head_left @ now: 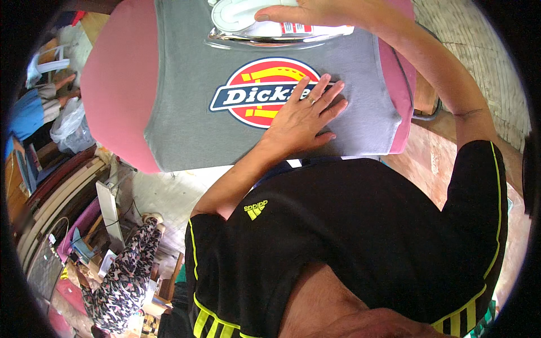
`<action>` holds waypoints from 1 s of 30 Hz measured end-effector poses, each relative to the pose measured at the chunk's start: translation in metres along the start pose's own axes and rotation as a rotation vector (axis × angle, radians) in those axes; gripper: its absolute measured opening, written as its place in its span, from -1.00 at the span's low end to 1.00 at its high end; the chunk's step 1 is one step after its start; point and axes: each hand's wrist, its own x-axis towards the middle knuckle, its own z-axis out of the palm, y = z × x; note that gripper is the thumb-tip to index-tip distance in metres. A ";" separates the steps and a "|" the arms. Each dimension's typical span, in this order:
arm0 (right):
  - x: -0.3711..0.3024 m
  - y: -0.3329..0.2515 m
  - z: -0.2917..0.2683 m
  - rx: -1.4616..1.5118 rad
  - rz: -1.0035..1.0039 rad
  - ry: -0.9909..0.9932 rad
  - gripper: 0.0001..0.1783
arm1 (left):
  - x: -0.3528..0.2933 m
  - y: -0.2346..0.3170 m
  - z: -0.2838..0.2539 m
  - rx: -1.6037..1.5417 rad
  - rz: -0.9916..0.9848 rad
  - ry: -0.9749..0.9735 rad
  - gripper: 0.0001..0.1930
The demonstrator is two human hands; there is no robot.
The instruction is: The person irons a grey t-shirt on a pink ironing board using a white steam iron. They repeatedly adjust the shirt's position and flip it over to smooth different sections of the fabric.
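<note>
A grey shirt lies spread over a pink-covered ironing board in front of me. A red, yellow and dark blue printed emblem sits in the middle of the cloth. My left hand rests flat on the emblem's right part, fingers spread, a ring on one finger. Beyond it, at the upper edge, a white iron with a shiny metal base is on the shirt, lying sideways. My right hand is closed on the iron's top; its thumb shows, while the other fingers are mostly cut off by the picture's edge.
At the lower left another person in patterned clothes is near stacked boards and assorted goods. A clear plastic bag hangs left of the board. A wooden block and a dark cable are by the board's right end.
</note>
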 end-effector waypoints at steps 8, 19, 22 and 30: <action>-0.096 0.048 -0.051 0.218 0.538 0.322 -0.54 | 0.059 -0.024 -0.004 0.087 -0.198 0.370 -0.35; -0.080 0.086 -0.073 0.085 0.444 0.243 -0.51 | 0.090 -0.038 -0.005 0.186 -0.301 0.375 -0.24; -0.049 0.107 -0.057 0.081 0.304 0.115 -0.50 | 0.086 -0.026 0.003 0.150 -0.253 0.308 -0.28; 0.006 0.111 -0.046 -0.008 0.118 0.051 -0.51 | 0.087 -0.029 0.004 0.079 -0.201 0.289 -0.28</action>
